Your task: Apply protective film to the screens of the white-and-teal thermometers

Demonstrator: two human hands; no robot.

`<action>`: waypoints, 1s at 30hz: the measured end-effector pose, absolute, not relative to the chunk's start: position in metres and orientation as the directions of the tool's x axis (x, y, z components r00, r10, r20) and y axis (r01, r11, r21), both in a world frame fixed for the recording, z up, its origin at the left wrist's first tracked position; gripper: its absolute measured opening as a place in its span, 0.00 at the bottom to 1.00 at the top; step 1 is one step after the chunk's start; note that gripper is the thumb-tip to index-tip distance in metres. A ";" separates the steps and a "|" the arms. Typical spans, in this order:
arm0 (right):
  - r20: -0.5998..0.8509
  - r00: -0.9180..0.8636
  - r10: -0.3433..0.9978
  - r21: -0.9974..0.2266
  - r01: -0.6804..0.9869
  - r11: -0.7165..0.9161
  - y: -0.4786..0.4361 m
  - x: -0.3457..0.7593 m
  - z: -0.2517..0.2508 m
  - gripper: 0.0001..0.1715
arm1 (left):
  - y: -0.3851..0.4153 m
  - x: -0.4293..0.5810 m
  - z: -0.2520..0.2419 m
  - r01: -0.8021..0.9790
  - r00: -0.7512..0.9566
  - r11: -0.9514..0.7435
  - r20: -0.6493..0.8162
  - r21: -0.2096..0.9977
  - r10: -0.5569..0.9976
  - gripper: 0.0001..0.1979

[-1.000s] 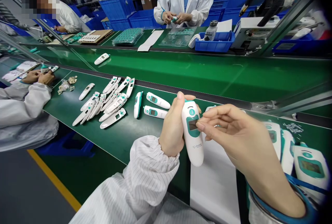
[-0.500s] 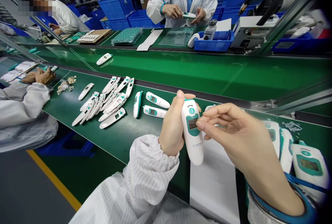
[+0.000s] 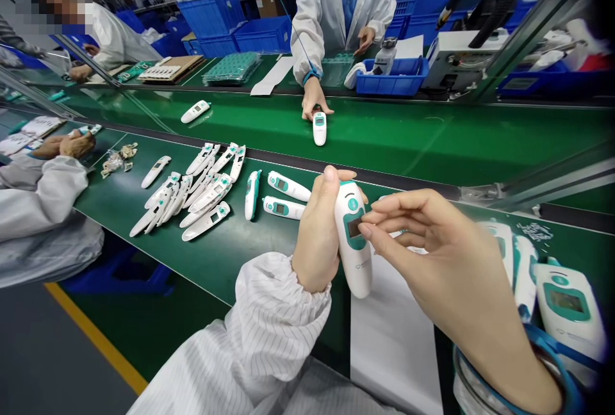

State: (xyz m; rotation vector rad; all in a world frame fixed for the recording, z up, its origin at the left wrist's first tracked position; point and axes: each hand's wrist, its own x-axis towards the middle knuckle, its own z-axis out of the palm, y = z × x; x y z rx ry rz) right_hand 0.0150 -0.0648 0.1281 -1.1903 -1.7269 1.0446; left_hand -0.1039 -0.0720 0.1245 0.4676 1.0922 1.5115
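Handheld thermometer (image 3: 359,268), white and teal, is held tilted near the centre of the frame, gripped in the person's left hand (image 3: 314,232) with its screen (image 3: 354,228) facing the camera. Thumb and forefinger of the right hand (image 3: 442,255) come together at the screen's right edge; whether they pinch anything cannot be told. White casings (image 3: 206,192) lie heaped at centre left, white paper (image 3: 394,344) lies at lower centre, and a co-worker's hand (image 3: 313,96) at upper centre holds another thermometer (image 3: 319,134).
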 end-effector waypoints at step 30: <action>-0.261 -0.577 0.774 -0.965 0.169 -0.200 -0.038 0.020 0.091 0.35 | -0.044 -0.097 0.110 -0.656 -0.190 0.102 -0.295 0.748 0.936 0.17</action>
